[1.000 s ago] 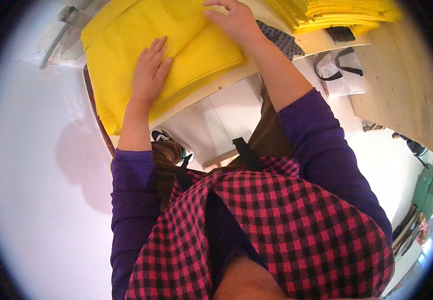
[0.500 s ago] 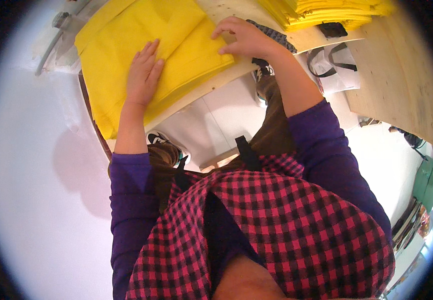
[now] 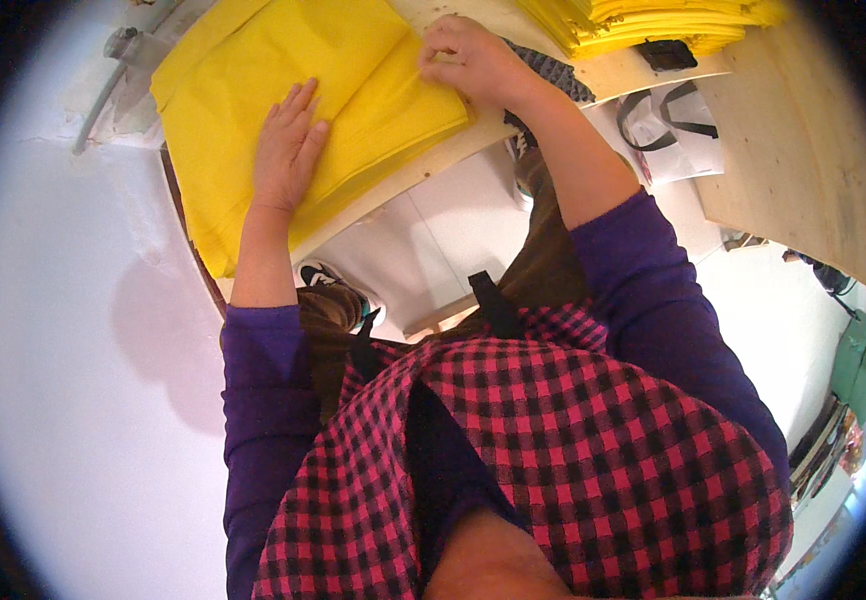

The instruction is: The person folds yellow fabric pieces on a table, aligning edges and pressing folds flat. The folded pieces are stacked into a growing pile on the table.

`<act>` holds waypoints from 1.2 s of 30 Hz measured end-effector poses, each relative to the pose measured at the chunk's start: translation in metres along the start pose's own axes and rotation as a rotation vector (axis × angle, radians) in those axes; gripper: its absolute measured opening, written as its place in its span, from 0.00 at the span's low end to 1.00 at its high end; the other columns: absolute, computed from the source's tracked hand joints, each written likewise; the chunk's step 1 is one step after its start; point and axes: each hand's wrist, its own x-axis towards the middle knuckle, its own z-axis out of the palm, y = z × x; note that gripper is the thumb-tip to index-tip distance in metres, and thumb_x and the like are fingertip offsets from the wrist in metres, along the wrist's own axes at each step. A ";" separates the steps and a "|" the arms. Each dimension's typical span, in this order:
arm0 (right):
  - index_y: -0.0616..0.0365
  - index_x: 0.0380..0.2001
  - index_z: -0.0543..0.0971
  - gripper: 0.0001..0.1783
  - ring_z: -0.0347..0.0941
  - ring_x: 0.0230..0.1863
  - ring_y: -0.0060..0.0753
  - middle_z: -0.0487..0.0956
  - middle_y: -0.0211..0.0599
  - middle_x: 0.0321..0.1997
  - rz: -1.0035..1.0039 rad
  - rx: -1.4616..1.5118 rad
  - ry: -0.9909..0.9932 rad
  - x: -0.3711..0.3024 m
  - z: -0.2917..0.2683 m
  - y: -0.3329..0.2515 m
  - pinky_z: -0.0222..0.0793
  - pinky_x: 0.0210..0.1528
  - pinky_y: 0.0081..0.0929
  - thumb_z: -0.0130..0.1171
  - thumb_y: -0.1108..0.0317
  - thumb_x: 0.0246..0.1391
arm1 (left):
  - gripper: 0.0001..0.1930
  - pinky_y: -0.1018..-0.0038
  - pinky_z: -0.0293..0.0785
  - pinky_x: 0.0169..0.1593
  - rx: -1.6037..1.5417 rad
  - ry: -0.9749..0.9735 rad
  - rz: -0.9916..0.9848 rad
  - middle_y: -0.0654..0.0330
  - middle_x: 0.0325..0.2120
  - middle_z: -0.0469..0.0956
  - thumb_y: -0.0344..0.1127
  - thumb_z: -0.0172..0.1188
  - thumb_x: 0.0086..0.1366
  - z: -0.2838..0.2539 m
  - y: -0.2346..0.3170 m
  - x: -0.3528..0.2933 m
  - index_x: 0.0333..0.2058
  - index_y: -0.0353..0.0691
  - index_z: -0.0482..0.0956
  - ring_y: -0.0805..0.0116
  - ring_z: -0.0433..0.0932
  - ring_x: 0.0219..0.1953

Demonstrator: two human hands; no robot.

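Note:
A pile of folded yellow cloth (image 3: 213,130) lies on the wooden table at the upper left, with creases running across its top. Flat on its middle rests my left hand (image 3: 288,150), fingers stretched out and thumb apart. My right hand (image 3: 468,62) is at the cloth's right edge. Its thumb and fingers are drawn together in a pinch on that edge, though the fingertips partly hide what is between them.
Another yellow cloth stack (image 3: 643,25) is at the upper right, a black object (image 3: 666,55) before it. Beside my right wrist lies dark grey textured material (image 3: 548,72). A white bag (image 3: 673,135) with black handles sits below. A wooden panel (image 3: 803,150) stands at right.
My right hand has moved slightly up and left along the cloth's edge, and its spread thumb and fingers have closed together. The left hand stays in place.

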 end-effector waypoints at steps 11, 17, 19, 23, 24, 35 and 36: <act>0.59 0.34 0.73 0.14 0.65 0.45 0.54 0.71 0.50 0.39 -0.046 -0.013 0.047 0.030 0.021 0.006 0.62 0.48 0.44 0.54 0.59 0.49 | 0.37 0.53 0.46 0.66 0.005 -0.055 0.054 0.50 0.62 0.60 0.65 0.50 0.57 -0.005 0.001 0.001 0.59 0.45 0.67 0.49 0.55 0.65; 0.59 0.33 0.74 0.14 0.65 0.44 0.54 0.71 0.50 0.38 -0.012 0.035 0.125 0.038 0.027 0.003 0.62 0.47 0.43 0.55 0.60 0.47 | 0.36 0.53 0.46 0.66 0.014 -0.039 0.079 0.51 0.62 0.60 0.62 0.51 0.57 -0.004 0.000 0.001 0.58 0.44 0.67 0.49 0.55 0.65; 0.59 0.33 0.74 0.14 0.65 0.44 0.54 0.72 0.50 0.38 -0.005 0.049 0.139 0.039 0.028 0.002 0.62 0.47 0.43 0.55 0.60 0.47 | 0.34 0.53 0.46 0.66 0.019 -0.039 0.072 0.52 0.62 0.60 0.59 0.52 0.59 -0.003 0.000 0.001 0.58 0.44 0.67 0.50 0.55 0.65; 0.60 0.33 0.74 0.13 0.66 0.44 0.53 0.72 0.48 0.38 -0.115 -0.124 0.211 0.040 0.021 -0.005 0.62 0.48 0.43 0.55 0.61 0.47 | 0.29 0.55 0.46 0.66 -0.040 -0.030 0.041 0.53 0.62 0.60 0.51 0.50 0.62 -0.002 -0.001 0.000 0.57 0.42 0.68 0.52 0.55 0.65; 0.60 0.33 0.74 0.13 0.66 0.44 0.53 0.72 0.47 0.37 -0.160 -0.215 0.220 0.040 0.016 -0.007 0.62 0.48 0.44 0.55 0.62 0.48 | 0.28 0.56 0.46 0.66 -0.060 -0.027 0.037 0.53 0.62 0.60 0.50 0.50 0.62 -0.002 -0.001 0.000 0.57 0.40 0.68 0.52 0.55 0.65; 0.53 0.35 0.78 0.18 0.68 0.48 0.40 0.74 0.37 0.43 -0.026 0.103 -0.241 -0.014 -0.023 -0.008 0.65 0.51 0.33 0.68 0.61 0.38 | 0.26 0.60 0.47 0.66 -0.069 0.010 0.016 0.54 0.62 0.61 0.46 0.49 0.63 -0.002 0.002 0.000 0.54 0.32 0.69 0.52 0.55 0.65; 0.52 0.36 0.78 0.19 0.68 0.48 0.40 0.73 0.37 0.44 -0.028 0.094 -0.254 -0.015 -0.022 -0.006 0.65 0.51 0.33 0.69 0.62 0.37 | 0.26 0.60 0.47 0.66 -0.063 0.009 0.018 0.55 0.62 0.61 0.46 0.49 0.63 -0.002 0.002 0.000 0.54 0.31 0.69 0.53 0.55 0.65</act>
